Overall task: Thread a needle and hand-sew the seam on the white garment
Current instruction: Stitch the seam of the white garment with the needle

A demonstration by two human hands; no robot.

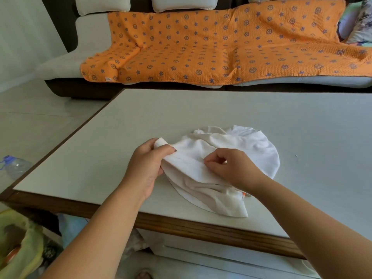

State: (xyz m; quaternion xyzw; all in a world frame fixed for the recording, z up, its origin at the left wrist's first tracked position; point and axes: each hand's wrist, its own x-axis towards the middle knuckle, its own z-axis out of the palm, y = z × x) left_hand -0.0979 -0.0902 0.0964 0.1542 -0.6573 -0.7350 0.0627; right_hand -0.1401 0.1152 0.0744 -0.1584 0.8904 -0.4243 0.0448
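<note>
A crumpled white garment (237,146) lies on the pale table (201,109), near its front edge. My left hand (147,164) grips the garment's left fold, thumb on top and fingers underneath, lifting it slightly. My right hand (231,166) rests on the middle of the cloth with thumb and forefinger pinched together at a seam line; whatever they pinch is too small to make out. No needle or thread is plainly visible. A small orange speck (243,195) shows under the cloth by my right wrist.
A sofa with an orange patterned blanket (201,47) stands behind the table. A plastic water bottle (16,166) lies on the floor at left. A green bag (22,244) sits at lower left. The table has a wooden front rim (181,224).
</note>
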